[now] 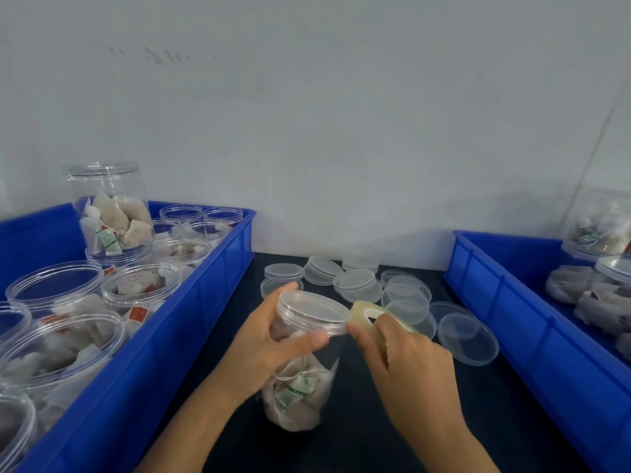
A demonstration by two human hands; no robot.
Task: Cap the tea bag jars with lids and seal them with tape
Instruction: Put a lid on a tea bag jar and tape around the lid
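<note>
Broadly, progress: one jar is capped and at the taping step; many more wait.
Left bin: off beyond the left hand's knuckles, it holds many open jars of tea bags with no lids on, so most of the capping is, by my reading, still to do.
Right bin: well out past the right hand's fingers, it holds jars lying and standing at the frame edge; one seems lidded, but whether any is taped I cannot tell.
Jar in hand: upright on the dark table between both hands, tea bags inside, its lid seated on top.
Loose lids: scattered just beyond the fingertips of both hands, near the wall.
Left hand: fingers curled round the jar's neck, thumb pressed under the lid rim, steadying it.
Right hand: fingers wrapped on the tape roll, with one fingertip touching the lid's edge.
Tape state: the roll sits against the lid rim; no strip is plainly visible on the jar, so sealing looks barely begun.
</note>
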